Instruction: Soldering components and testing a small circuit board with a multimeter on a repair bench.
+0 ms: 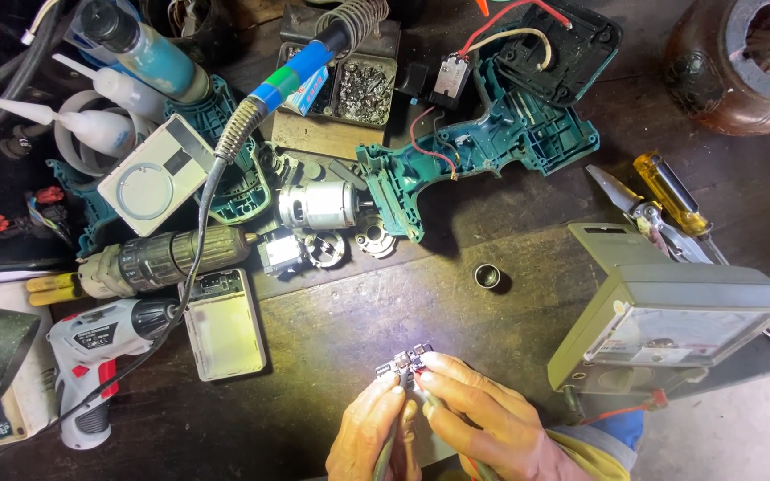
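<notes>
My left hand (369,432) and my right hand (483,417) meet at the bottom centre of the view. Together they pinch a small metal electrical part (407,360) with bright contacts, lit up above my fingertips. Thin probe-like leads (385,456) run down between my palms; which hand grips them is unclear. The part hangs just over the dark wooden workbench (358,312). A yellow and blue sleeve covers my right wrist.
A green analog meter (666,321) stands to the right. An opened teal drill housing (492,142) with a motor (318,205) lies above. A soldering iron (287,85), drill chuck (167,258), small white screwdriver drill (91,356), white case (223,325), metal ring (487,276) and yellow screwdriver (666,191) lie around.
</notes>
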